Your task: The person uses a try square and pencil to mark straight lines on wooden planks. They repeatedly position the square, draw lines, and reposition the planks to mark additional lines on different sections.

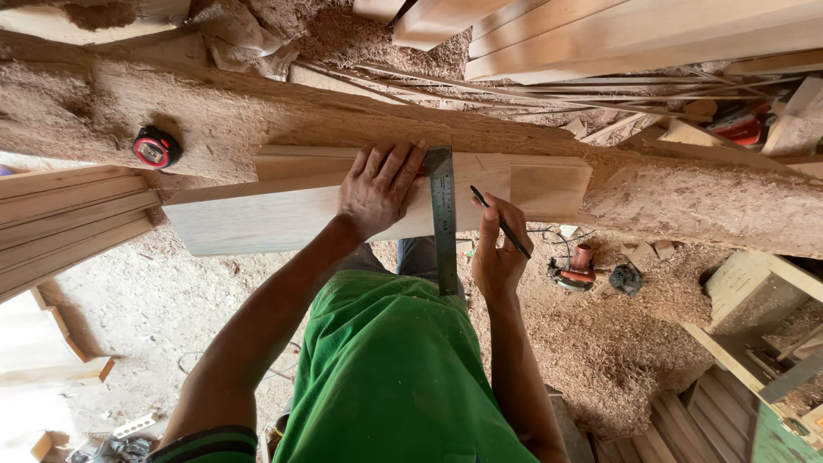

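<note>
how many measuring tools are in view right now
2: a metal square pressed on the board under the left hand, and a red tape measure on the sawdust-covered bench. Others may lie hidden in sawdust.

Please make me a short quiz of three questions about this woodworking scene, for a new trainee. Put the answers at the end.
1. True or false: the left hand presses the metal square flat on the wooden board.
2. What does the right hand hold? A) a pencil B) a chisel C) a hammer
3. Fill in: the red and black tape measure lies on the sawdust-covered bench, on the ______ side of the left hand.

Key
1. True.
2. A: a pencil, beside the square's blade.
3. Left.
</note>
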